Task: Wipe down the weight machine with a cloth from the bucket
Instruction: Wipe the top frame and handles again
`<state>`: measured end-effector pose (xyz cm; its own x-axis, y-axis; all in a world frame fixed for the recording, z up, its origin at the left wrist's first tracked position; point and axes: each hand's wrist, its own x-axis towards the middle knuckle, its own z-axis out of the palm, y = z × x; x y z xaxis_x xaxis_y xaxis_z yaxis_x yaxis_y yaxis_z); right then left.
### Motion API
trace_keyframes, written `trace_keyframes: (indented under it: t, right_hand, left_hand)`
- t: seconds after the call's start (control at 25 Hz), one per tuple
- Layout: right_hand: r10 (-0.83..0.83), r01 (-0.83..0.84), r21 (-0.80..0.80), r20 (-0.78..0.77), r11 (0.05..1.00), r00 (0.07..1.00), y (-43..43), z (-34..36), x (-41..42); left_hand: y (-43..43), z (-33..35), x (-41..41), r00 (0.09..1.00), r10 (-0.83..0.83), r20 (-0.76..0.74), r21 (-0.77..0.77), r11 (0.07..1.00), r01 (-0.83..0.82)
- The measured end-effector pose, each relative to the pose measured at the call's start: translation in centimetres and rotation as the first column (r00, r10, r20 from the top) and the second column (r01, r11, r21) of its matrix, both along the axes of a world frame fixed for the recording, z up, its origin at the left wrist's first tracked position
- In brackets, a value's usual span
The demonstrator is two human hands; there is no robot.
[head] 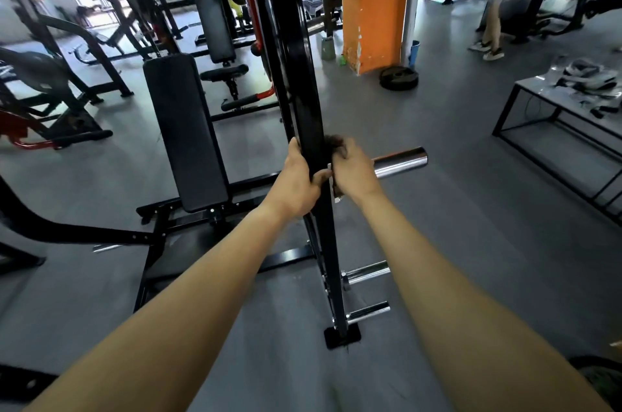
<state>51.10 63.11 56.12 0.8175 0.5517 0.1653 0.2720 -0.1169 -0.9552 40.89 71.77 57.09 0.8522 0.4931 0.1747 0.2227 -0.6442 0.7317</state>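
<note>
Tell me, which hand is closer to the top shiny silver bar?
The right hand. Holding the cloth, it sits just beside the silver bar, right of the black post. The left hand grips the post's far side.

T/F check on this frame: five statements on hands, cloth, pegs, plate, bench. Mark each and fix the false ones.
1. The left hand grips the black upright of the weight machine. True.
2. The right hand is empty. False: it holds a dark cloth against the upright.
3. The two lower chrome pegs near the upright's foot carry plates. False: both are bare.
4. A weight plate lies on the floor beside the orange pillar. True.
5. The bench back pad is red. False: it is black.
</note>
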Motion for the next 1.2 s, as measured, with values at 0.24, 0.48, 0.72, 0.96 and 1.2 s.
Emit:
trace_keyframes:
  t: [0.24, 0.48, 0.72, 0.96, 1.2]
  right_hand:
    - [-0.1, 0.095, 0.056, 0.104, 0.994, 0.99, -0.5, -1.7, -1.2]
    - [-0.154, 0.168, 0.126, -0.114, 0.978, 0.981, -0.7, -1.2, -0.4]
    - [-0.218, 0.354, 0.227, -0.465, 0.907, 0.858, -0.4, -2.7, -0.8]
    - [-0.129, 0.228, 0.199, -0.414, 0.953, 0.901, -1.4, -3.5, -1.3]
    - [-0.193, 0.256, 0.139, -0.356, 0.957, 0.914, -0.5, -2.5, -1.0]
  left_hand:
    - [-0.2, 0.2, 0.0, 1.0, 0.022, -0.018, -0.009, 1.0, -0.022]
    - [-0.3, 0.3, -0.1, 0.999, 0.029, -0.032, -0.074, 0.997, -0.031]
    - [-0.4, -0.1, 0.3, 0.996, 0.077, -0.043, -0.08, 0.994, -0.081]
    - [-0.8, -0.3, 0.5, 0.995, 0.101, -0.028, -0.066, 0.993, -0.102]
    - [-0.9, -0.2, 0.3, 0.995, 0.095, -0.04, -0.051, 0.994, -0.097]
